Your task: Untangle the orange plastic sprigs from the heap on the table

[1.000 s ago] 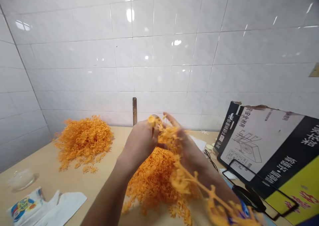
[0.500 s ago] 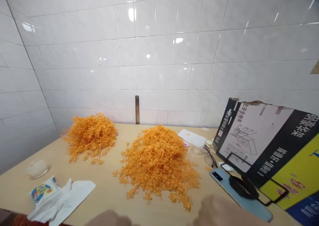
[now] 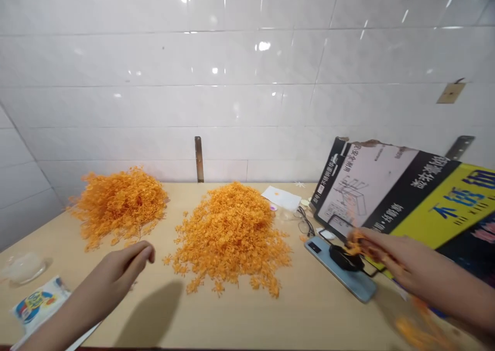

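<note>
Two heaps of small orange plastic sprigs lie on the wooden table (image 3: 309,315): a tangled heap (image 3: 118,204) at the back left and a larger loose heap (image 3: 232,232) in the middle. My left hand (image 3: 124,263) hovers over the table between the two heaps, fingers loosely curled and holding nothing. My right hand (image 3: 381,255) is out to the right above a phone (image 3: 340,268), fingers closed on an orange sprig (image 3: 353,247); more blurred orange pieces trail below my right forearm.
A large printed cardboard box (image 3: 406,196) lies tilted at the right. Glasses (image 3: 303,222), a white paper slip (image 3: 282,197), a tissue packet (image 3: 36,302) and a clear dish (image 3: 21,267) sit on the table. White tiled wall behind.
Both hands, together at the centre on a sprig a second ago, dropped out of view and have come back apart: left toward the left heap, right with a sprig over the phone.
</note>
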Tool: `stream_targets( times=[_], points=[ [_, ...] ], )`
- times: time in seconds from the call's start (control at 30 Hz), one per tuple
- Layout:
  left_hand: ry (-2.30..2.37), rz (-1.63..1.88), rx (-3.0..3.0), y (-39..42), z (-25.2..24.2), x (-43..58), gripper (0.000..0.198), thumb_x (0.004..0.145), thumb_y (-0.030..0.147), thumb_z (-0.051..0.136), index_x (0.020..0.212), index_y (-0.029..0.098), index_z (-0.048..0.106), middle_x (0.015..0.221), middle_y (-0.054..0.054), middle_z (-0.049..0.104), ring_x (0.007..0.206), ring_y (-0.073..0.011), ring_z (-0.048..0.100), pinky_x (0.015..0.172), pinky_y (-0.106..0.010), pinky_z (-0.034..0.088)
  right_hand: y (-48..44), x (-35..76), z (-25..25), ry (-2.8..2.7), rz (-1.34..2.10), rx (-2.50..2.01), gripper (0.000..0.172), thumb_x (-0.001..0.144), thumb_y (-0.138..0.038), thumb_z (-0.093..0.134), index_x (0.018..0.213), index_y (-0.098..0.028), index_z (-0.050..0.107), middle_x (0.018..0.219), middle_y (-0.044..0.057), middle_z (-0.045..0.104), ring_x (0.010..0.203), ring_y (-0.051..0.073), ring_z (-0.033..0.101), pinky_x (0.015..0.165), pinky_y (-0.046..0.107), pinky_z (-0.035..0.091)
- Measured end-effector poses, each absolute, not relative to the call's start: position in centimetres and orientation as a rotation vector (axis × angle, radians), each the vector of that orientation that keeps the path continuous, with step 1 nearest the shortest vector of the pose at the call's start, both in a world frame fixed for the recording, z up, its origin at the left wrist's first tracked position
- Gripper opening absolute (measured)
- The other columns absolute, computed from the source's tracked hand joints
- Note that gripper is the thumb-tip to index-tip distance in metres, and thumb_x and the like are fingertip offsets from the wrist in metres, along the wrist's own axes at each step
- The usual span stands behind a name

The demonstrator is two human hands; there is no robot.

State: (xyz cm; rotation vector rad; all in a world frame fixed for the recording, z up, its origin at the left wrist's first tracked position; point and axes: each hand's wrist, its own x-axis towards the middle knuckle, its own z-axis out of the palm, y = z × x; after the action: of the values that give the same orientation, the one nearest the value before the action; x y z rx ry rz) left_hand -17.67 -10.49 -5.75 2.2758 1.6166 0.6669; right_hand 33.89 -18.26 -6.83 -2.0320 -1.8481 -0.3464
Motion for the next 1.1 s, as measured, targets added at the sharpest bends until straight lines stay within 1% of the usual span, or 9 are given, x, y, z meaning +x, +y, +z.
stream_targets(
  times=[0.1,0.17,0.27,0.33,0.47,0.63,0.87,0.97,1.1],
  points=[
    [1.476,0.741,2.413,-8.7,-6.9,-13.8,0.036,0.093,0.046,0.035,0.075,0.022,0.056,0.065,-0.001,0.061,0.062,-0.0189,0.059,0.058,-0.026,0.043,-18.5,32.9,-9.8,-1.926,-0.046,-2.098,0.064,0.074,-0.005,0.036,0.129,-0.024,0.062,0.136,0.009,0.057,0.120,0.025,0.059,0.092,0.034,0.052],
    [1.429,0.868,2.471,-7.3,-7.7,-11.2,0.033,0.094,0.042,0.036,0.075,0.021,0.054,0.067,-0.001,0.061,0.062,-0.0182,0.058,0.059,-0.026,0.041,-18.9,32.4,-11.7,-1.939,0.011,-2.139,0.072,0.068,0.001,0.036,0.131,-0.023,0.060,0.140,0.008,0.053,0.123,0.025,0.057,0.093,0.035,0.051],
    [1.390,1.087,2.456,-5.0,-8.3,-8.3,0.029,0.094,0.036,0.036,0.077,0.021,0.055,0.063,0.000,0.058,0.056,-0.0162,0.053,0.057,-0.026,0.038,-19.4,32.5,-13.1,-1.869,0.011,-2.268,0.068,0.069,0.002,0.037,0.129,-0.018,0.061,0.133,0.010,0.060,0.118,0.027,0.060,0.091,0.036,0.051],
    [1.352,1.196,2.424,-3.6,-8.2,-6.8,0.028,0.094,0.033,0.037,0.078,0.020,0.056,0.058,0.001,0.053,0.051,-0.0148,0.049,0.055,-0.026,0.036,-19.2,33.0,-13.2,-1.787,-0.043,-2.362,0.057,0.079,-0.002,0.035,0.128,-0.015,0.060,0.127,0.013,0.064,0.112,0.028,0.063,0.085,0.036,0.051],
    [1.254,1.398,2.332,-2.1,-7.8,-4.6,0.028,0.095,0.034,0.038,0.080,0.020,0.058,0.056,0.002,0.049,0.049,-0.0135,0.043,0.052,-0.026,0.033,-18.2,33.3,-13.0,-1.698,-0.098,-2.467,0.038,0.096,-0.025,0.034,0.113,-0.015,0.066,0.111,0.015,0.070,0.096,0.030,0.067,0.070,0.034,0.047],
    [1.156,1.589,2.146,-2.5,-6.9,-3.3,0.028,0.095,0.034,0.042,0.079,0.019,0.060,0.058,0.001,0.049,0.056,-0.0139,0.047,0.053,-0.025,0.035,-17.8,32.9,-13.6,-1.598,-0.171,-2.490,0.035,0.092,-0.043,0.045,0.097,-0.017,0.068,0.080,0.013,0.072,0.075,0.029,0.066,0.060,0.031,0.040],
    [0.671,1.685,2.008,-6.1,0.0,-1.1,0.026,0.096,0.035,0.047,0.087,0.021,0.067,0.068,0.000,0.050,0.060,-0.0114,0.046,0.056,-0.024,0.037,-17.2,26.1,-5.0,-1.553,0.018,-1.612,0.033,0.091,-0.047,0.050,0.074,-0.020,0.059,0.059,0.000,0.053,0.054,0.016,0.051,0.052,0.026,0.036],
    [0.340,1.741,1.720,-6.9,2.6,0.3,0.028,0.097,0.037,0.045,0.083,0.022,0.063,0.068,0.000,0.048,0.059,-0.0108,0.045,0.057,-0.023,0.040,-15.2,20.8,-0.1,-1.685,0.191,-1.305,0.026,0.090,-0.046,0.055,0.092,-0.021,0.062,0.057,-0.004,0.045,0.051,0.013,0.044,0.051,0.025,0.034],
    [0.107,1.763,1.469,-6.4,3.4,1.1,0.029,0.098,0.037,0.044,0.079,0.022,0.060,0.070,0.001,0.049,0.064,-0.0104,0.049,0.066,-0.023,0.045,-11.5,15.1,2.6,-1.768,0.432,-0.979,0.039,0.084,-0.053,0.063,0.107,-0.022,0.058,0.060,-0.007,0.038,0.053,0.011,0.037,0.051,0.024,0.029]
  ],
)
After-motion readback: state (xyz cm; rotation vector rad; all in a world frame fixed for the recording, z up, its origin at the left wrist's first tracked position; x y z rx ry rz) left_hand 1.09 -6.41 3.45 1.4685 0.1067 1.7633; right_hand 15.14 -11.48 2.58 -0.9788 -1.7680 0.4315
